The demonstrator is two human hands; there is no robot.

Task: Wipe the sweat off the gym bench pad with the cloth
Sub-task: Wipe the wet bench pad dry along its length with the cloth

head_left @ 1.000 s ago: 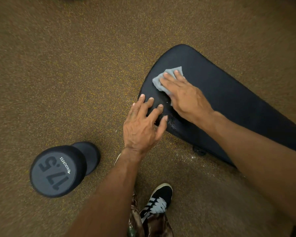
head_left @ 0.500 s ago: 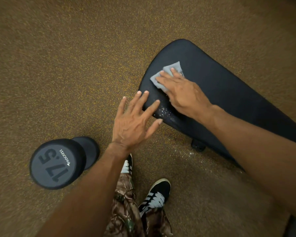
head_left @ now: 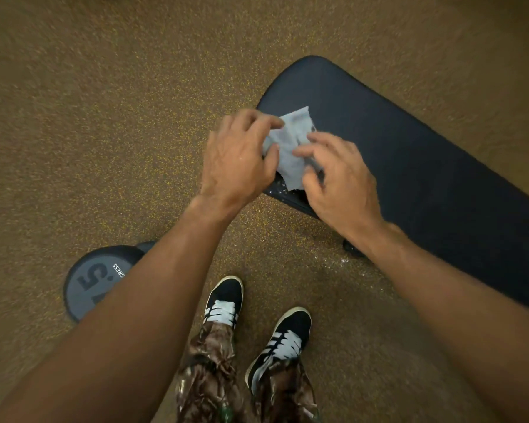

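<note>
Dumbbell (head_left: pixel 95 282), floor, lower left: round flat end face turned up to the camera, dark grey. Large darker numerals on the face, rotated from this view: a clear "5", a small dot mark beside it, then part of a "7" toward the lower edge. Small white capitals along the right side of the face, "GRESS" legible. Left forearm (head_left: pixel 165 288) crosses the face and cuts off both markings.

Both hands hold a pale cloth (head_left: pixel 289 145) above the dark bench pad (head_left: pixel 409 166): the left hand (head_left: pixel 237 164) pinches one edge, the right hand (head_left: pixel 339 181) the other. A dumbbell (head_left: pixel 89 282) lies on the speckled floor (head_left: pixel 104 117) beside two sneakers (head_left: pixel 223 303).
</note>
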